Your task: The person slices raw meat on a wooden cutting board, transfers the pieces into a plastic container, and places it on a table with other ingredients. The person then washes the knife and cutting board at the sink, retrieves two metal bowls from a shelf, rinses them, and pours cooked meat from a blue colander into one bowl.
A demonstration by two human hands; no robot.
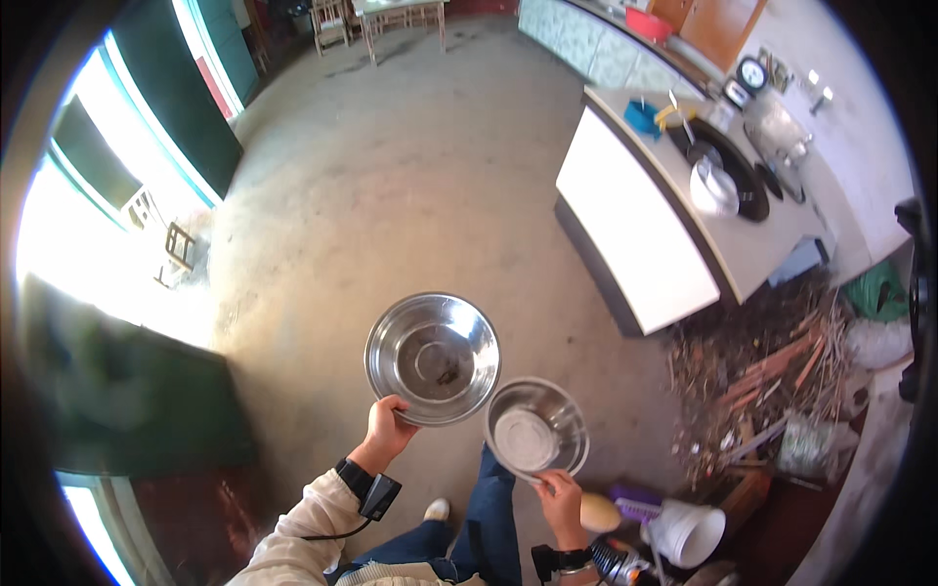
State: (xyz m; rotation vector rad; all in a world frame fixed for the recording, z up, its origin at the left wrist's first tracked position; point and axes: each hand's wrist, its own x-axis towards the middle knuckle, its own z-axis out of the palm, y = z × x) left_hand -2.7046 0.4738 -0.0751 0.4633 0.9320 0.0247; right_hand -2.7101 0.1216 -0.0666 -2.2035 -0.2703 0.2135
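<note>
My left hand (390,428) grips the near rim of a wide stainless steel basin (432,308), thumb over the edge. Dark residue shows on the basin's bottom. A smaller metal bowl (564,406) is in my right hand (560,498), held by its near rim. Inside that bowl lies a round whitish thing (525,439); I cannot tell what it is. Both vessels are held above the concrete floor, the bowl to the right of and nearer than the basin. Their rims come close to each other.
A white-fronted counter (630,220) stands at the right, bearing a metal kettle (714,189) and a blue container (643,117). Firewood and twigs (777,366) are heaped below it. Nearer lies a white bucket (689,533). Dark green doors (172,95) open at the left; a table (399,6) stands far ahead.
</note>
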